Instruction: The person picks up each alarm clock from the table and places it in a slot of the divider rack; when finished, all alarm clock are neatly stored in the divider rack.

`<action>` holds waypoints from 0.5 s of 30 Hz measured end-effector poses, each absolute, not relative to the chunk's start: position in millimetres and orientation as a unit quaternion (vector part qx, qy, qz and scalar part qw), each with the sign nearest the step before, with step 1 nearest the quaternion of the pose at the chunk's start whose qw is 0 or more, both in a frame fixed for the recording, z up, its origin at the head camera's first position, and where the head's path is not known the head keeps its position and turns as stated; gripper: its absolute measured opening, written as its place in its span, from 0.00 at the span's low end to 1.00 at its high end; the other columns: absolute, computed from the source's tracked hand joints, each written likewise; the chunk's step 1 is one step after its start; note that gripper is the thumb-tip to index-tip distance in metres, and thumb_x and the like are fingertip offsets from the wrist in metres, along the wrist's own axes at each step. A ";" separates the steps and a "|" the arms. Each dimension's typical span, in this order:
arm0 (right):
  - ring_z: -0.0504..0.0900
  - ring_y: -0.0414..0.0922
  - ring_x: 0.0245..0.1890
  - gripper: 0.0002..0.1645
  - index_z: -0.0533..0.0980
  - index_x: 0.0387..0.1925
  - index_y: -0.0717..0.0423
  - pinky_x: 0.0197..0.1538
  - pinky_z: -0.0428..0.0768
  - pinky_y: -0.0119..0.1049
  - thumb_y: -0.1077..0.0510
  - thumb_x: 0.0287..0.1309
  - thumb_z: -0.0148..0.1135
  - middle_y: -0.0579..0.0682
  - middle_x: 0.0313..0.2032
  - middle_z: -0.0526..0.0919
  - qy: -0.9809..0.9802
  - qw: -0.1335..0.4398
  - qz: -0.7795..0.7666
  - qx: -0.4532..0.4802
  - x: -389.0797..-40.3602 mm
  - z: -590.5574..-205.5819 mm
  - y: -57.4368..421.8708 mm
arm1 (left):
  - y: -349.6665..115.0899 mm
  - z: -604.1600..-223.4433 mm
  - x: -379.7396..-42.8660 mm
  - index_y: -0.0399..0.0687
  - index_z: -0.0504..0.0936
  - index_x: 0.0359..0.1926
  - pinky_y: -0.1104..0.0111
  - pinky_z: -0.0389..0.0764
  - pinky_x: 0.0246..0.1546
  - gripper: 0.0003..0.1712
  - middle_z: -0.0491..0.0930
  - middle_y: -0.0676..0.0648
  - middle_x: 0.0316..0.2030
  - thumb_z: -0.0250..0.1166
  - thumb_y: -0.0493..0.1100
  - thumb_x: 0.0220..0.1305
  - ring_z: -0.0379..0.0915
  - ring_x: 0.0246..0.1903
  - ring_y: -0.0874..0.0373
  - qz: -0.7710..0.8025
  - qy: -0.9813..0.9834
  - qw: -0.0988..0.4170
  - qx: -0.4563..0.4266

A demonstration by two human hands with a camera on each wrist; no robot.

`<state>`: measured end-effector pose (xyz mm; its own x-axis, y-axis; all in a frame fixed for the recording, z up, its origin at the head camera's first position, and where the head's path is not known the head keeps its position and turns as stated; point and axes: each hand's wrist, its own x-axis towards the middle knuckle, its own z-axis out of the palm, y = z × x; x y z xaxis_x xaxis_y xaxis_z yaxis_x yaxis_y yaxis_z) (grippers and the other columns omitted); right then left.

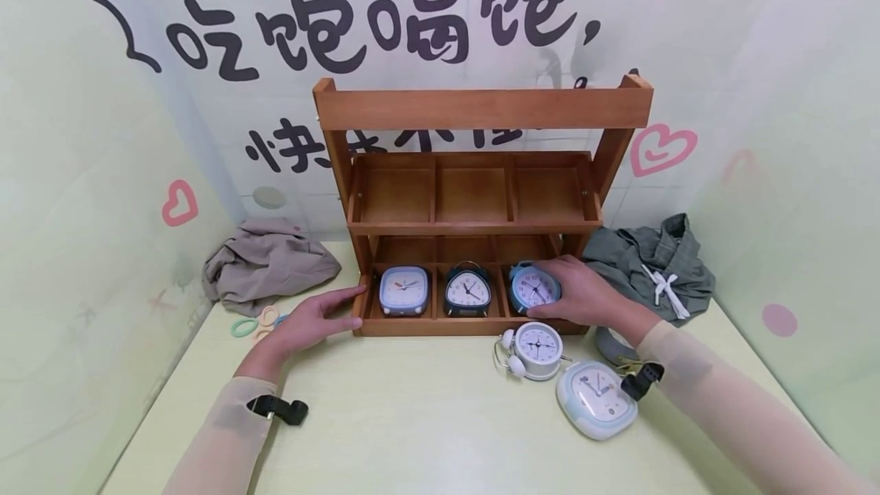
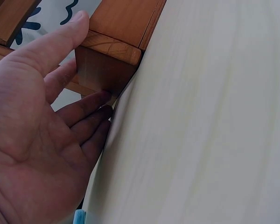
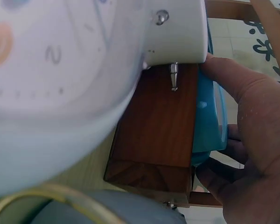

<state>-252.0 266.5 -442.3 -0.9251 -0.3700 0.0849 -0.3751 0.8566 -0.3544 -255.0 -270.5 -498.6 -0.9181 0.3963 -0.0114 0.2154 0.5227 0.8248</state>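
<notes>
My right hand (image 1: 580, 292) grips a blue twin-bell alarm clock (image 1: 534, 287) in the right compartment of the lower tier of a wooden shelf (image 1: 481, 109). In the right wrist view, the thumb and fingers are around the blue clock's body (image 3: 206, 112), partly hidden by the shelf front. My left hand (image 1: 309, 323) touches the shelf's lower left corner, its fingers mostly straight along the side (image 2: 102, 67). Beside the blue clock, a dark triangular clock (image 1: 468, 290) stands in the middle compartment and a pale blue square clock (image 1: 403, 290) in the left one.
A white twin-bell alarm clock (image 1: 538, 351) and a white rounded clock (image 1: 596, 399) lie before the shelf at right, near a grey roll (image 1: 614, 346) under the right forearm. Crumpled cloths, taupe (image 1: 264, 262) and dark grey (image 1: 653, 266), flank the shelf. Coloured rings (image 1: 244, 327) lie at left.
</notes>
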 end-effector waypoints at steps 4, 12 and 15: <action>0.75 0.65 0.70 0.59 0.72 0.81 0.58 0.68 0.81 0.68 0.32 0.58 0.84 0.65 0.74 0.77 -0.962 -0.006 0.192 0.196 -252.0 -442.0 266.2 | -270.6 -498.3 -255.1 0.67 0.76 0.81 0.40 0.58 0.83 0.41 0.67 0.46 0.83 0.78 0.62 0.71 0.57 0.84 0.41 0.455 0.867 0.100 0.176; 0.74 0.66 0.72 0.55 0.73 0.79 0.59 0.70 0.78 0.69 0.33 0.62 0.81 0.66 0.74 0.76 -0.961 -0.017 0.178 0.212 -249.9 -442.7 266.0 | -270.4 -497.5 -254.8 0.67 0.76 0.81 0.40 0.58 0.83 0.40 0.67 0.46 0.83 0.78 0.60 0.72 0.57 0.84 0.42 0.455 0.867 0.099 0.175; 0.73 0.66 0.73 0.55 0.72 0.79 0.59 0.71 0.78 0.69 0.33 0.63 0.81 0.66 0.74 0.75 -0.961 -0.019 0.177 0.214 -249.5 -442.9 265.7 | -270.6 -498.3 -255.3 0.67 0.77 0.81 0.40 0.58 0.83 0.40 0.67 0.46 0.83 0.78 0.60 0.72 0.57 0.84 0.42 0.456 0.867 0.100 0.175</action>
